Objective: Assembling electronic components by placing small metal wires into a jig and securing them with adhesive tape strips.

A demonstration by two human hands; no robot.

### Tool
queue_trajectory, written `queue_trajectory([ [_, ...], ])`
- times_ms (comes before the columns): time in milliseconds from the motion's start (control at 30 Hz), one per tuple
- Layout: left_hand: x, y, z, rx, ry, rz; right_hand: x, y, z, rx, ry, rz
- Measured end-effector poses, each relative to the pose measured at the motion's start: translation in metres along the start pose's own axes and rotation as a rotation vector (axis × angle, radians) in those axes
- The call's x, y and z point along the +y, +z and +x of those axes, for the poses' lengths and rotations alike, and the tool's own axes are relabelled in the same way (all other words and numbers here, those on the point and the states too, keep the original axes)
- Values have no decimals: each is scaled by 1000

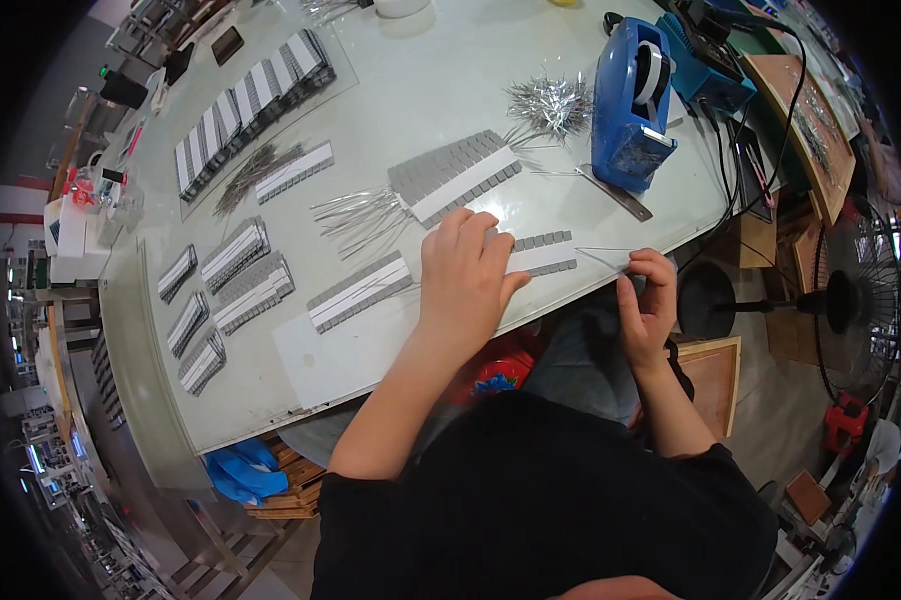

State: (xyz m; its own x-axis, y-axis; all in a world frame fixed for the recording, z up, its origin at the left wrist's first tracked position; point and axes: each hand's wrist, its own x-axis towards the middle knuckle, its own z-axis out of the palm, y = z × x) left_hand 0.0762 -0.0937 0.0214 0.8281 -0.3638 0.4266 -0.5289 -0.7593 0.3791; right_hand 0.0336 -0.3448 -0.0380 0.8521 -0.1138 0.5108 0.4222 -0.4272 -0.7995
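A short grey segmented strip with a white band (543, 255) lies near the table's front edge. My left hand (464, 275) is curled over its left end, thumb at the near side and fingers at the far side, hiding that end. Thin wires (601, 252) run from the strip's right end toward my right hand (650, 305), whose thumb and forefinger pinch them just past the table edge. Beyond my left hand rests a stack of similar grey strips (453, 172) with wire ends fanning out on both sides. Another banded strip (361, 290) lies left of my left hand.
A blue tape dispenser (626, 110) stands at the right, with a small metal blade-like tool (616, 193) before it. Behind lies a bunch of silvery wires (551, 105). Strip stacks (251, 110) line the left. A fan (851, 305) stands right of the table.
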Motion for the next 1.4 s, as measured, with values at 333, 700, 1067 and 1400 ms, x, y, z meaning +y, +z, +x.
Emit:
queue_trajectory([
  [333, 2, 2, -13, 23, -26, 14, 4, -4, -10, -30, 6, 145],
  [700, 7, -16, -19, -41, -35, -42, 6, -6, -16, -21, -32, 238],
  [1067, -30, -129, -67, -135, -567, -395, -57, 24, 25, -557, -305, 39],
  [1400, -40, -109, -53, -476, -626, -649, -37, 35, 64, -624, -351, -447],
])
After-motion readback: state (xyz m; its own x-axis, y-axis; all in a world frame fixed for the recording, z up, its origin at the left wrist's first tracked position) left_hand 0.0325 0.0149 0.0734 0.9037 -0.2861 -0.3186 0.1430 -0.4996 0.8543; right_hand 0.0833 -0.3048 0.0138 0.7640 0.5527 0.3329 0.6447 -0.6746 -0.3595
